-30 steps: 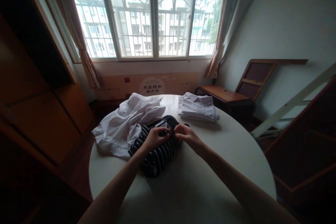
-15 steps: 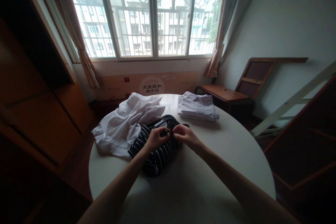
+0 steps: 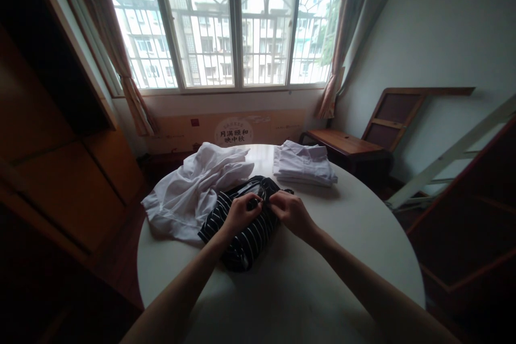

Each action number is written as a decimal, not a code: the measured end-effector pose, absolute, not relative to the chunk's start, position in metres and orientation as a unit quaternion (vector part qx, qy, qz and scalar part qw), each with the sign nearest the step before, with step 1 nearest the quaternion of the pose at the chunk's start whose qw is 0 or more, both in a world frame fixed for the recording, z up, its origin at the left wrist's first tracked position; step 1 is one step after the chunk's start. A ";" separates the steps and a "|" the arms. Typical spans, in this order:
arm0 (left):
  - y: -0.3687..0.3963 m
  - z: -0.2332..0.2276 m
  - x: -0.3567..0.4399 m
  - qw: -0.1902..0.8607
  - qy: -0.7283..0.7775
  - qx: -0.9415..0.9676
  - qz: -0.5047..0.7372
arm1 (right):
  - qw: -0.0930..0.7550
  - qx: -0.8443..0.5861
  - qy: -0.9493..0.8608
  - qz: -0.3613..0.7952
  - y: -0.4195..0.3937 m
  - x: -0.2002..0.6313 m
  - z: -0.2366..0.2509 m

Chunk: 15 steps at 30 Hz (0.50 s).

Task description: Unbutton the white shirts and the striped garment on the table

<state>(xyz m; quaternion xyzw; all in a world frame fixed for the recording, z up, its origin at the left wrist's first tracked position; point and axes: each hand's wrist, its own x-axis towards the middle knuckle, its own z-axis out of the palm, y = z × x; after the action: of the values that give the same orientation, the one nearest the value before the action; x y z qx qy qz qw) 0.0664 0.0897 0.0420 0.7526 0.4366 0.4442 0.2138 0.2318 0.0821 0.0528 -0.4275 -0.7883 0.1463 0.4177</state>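
A black garment with white stripes [image 3: 252, 239], probably a shirt, lies bunched at the middle of the round white table [image 3: 355, 236]. My left hand [image 3: 243, 212] pinches its upper edge, thumb and fingertips together. Close beside it, my right hand [image 3: 291, 212] pinches the same dark edge with bent fingers. The fingertips of both hands almost meet there; the small detail between them is too dark to make out. Left of the striped garment, and touching it, is a crumpled white garment [image 3: 189, 188].
A neat stack of folded white shirts [image 3: 305, 164] sits at the table's far right. Beyond the table are a wooden bench [image 3: 346, 142] and a barred window [image 3: 234, 27]. A wooden cabinet [image 3: 72, 188] stands on the left, and a pale ladder-like frame [image 3: 451, 156] leans at the right.
My right hand has turned slightly, its fingers curling more over the edge. The collar-like part of the striped garment has shifted a little. My left hand has barely moved.
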 end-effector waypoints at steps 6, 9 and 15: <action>0.088 0.043 0.067 0.227 0.393 0.767 0.454 | 0.400 -0.373 -0.798 0.254 0.085 0.234 0.053; 0.088 0.042 0.067 0.233 0.359 0.777 0.461 | 0.416 -0.385 -0.765 0.305 0.088 0.235 0.049; 0.095 0.032 0.067 0.244 0.329 0.784 0.466 | 0.412 -0.384 -0.748 0.350 0.094 0.235 0.044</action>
<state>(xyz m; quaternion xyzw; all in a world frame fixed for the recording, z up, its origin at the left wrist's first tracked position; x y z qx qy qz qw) 0.0670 0.0954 0.0322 0.7842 0.3288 0.4661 0.2442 0.2353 0.0937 0.0435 -0.3844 -0.7483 0.3503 0.4118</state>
